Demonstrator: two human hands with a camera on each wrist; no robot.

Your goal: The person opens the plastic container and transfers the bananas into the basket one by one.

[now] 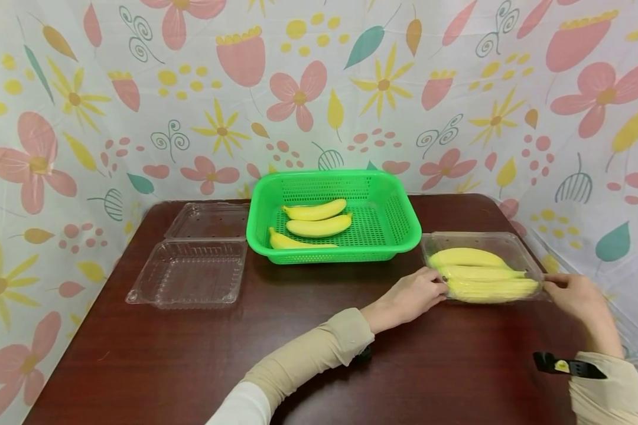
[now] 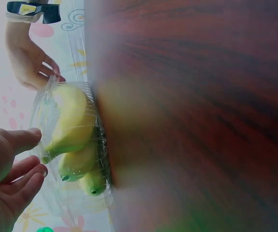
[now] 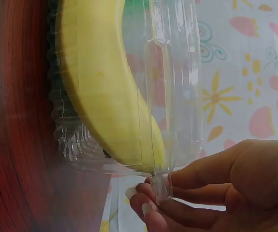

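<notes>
A clear plastic clamshell box (image 1: pixel 516 248) stands at the right of the table with several bananas (image 1: pixel 468 258) inside. Its lid lies over them, and the rim of lid and base meets along the side in the right wrist view. At the box's front left corner, my left hand (image 1: pixel 412 298) has its thumb and fingers around the edge; the left wrist view shows this hand (image 2: pixel 13 169) close against the plastic. My right hand (image 1: pixel 576 298) pinches the front right corner tab; thumb and fingertips of that hand (image 3: pixel 216 188) lie on either side of it.
A green plastic basket (image 1: pixel 334 255) with 3 bananas (image 1: pixel 319 225) stands at the back middle. On the left lies another clear clamshell box (image 1: pixel 191 274), its lid folded back. A patterned curtain (image 1: pixel 319 88) hangs behind the dark wooden table (image 1: pixel 191 354).
</notes>
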